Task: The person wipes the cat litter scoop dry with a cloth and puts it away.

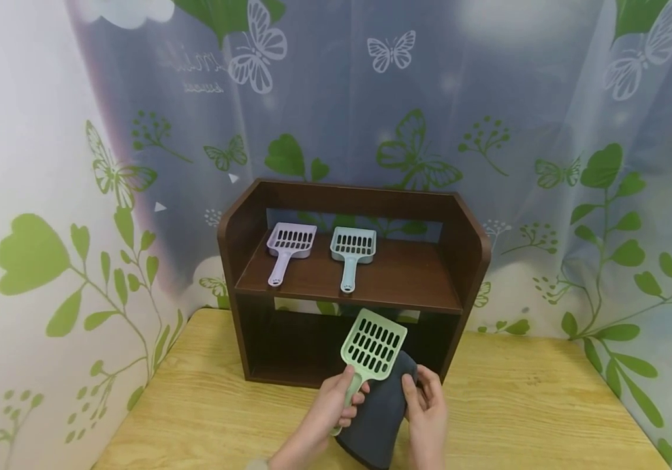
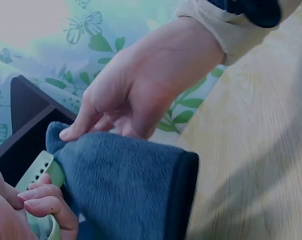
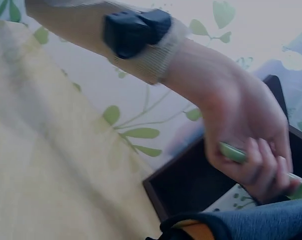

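A green litter scoop (image 1: 373,344) is tilted up in front of the shelf, its slotted head toward the top. My left hand (image 1: 331,399) grips it round the handle, which also shows between the curled fingers in the right wrist view. Just right of the scoop hangs a dark blue-grey cloth (image 1: 373,418), soft and fuzzy, with a dark bound edge (image 2: 183,192). Thumb and fingers of my right hand (image 1: 428,414) pinch its upper corner. The cloth lies partly behind the scoop's head in the head view.
A dark brown two-tier shelf (image 1: 406,297) stands on the wood-grain table (image 1: 524,405). On its upper tier lie a lilac scoop (image 1: 279,267) and a pale blue scoop (image 1: 350,271), handles toward me. Behind hangs a curtain (image 1: 336,98) printed with leaves and butterflies.
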{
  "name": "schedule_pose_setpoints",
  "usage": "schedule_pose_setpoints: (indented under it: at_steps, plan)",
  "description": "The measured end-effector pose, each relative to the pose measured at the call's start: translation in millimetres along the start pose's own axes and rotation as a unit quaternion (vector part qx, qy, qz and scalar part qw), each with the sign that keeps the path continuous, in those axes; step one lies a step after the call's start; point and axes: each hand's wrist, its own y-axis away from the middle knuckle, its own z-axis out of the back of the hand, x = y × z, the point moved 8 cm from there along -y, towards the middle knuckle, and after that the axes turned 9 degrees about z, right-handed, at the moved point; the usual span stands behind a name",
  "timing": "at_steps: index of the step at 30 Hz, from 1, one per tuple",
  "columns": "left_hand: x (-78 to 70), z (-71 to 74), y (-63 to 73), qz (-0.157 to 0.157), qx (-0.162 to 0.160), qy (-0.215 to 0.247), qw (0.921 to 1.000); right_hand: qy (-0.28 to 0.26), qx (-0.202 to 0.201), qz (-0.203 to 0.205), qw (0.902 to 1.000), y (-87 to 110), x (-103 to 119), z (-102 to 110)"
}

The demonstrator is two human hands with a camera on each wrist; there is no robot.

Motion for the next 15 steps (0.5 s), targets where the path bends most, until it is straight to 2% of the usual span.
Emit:
schedule_pose_setpoints:
  at_steps: [8, 15]
  plan:
    - [3.1, -4.2, -1.1, 0.018, -0.015, 0.004, 0.9997, -0.024, -0.019, 0.037, 0.9988, 16.8, -1, -3]
    - [6.6, -7.6, 2.0, 0.002, -0.031, -0.031, 0.9990, -0.023, -0.042, 0.018, 0.9987, 9.0, -2, 2]
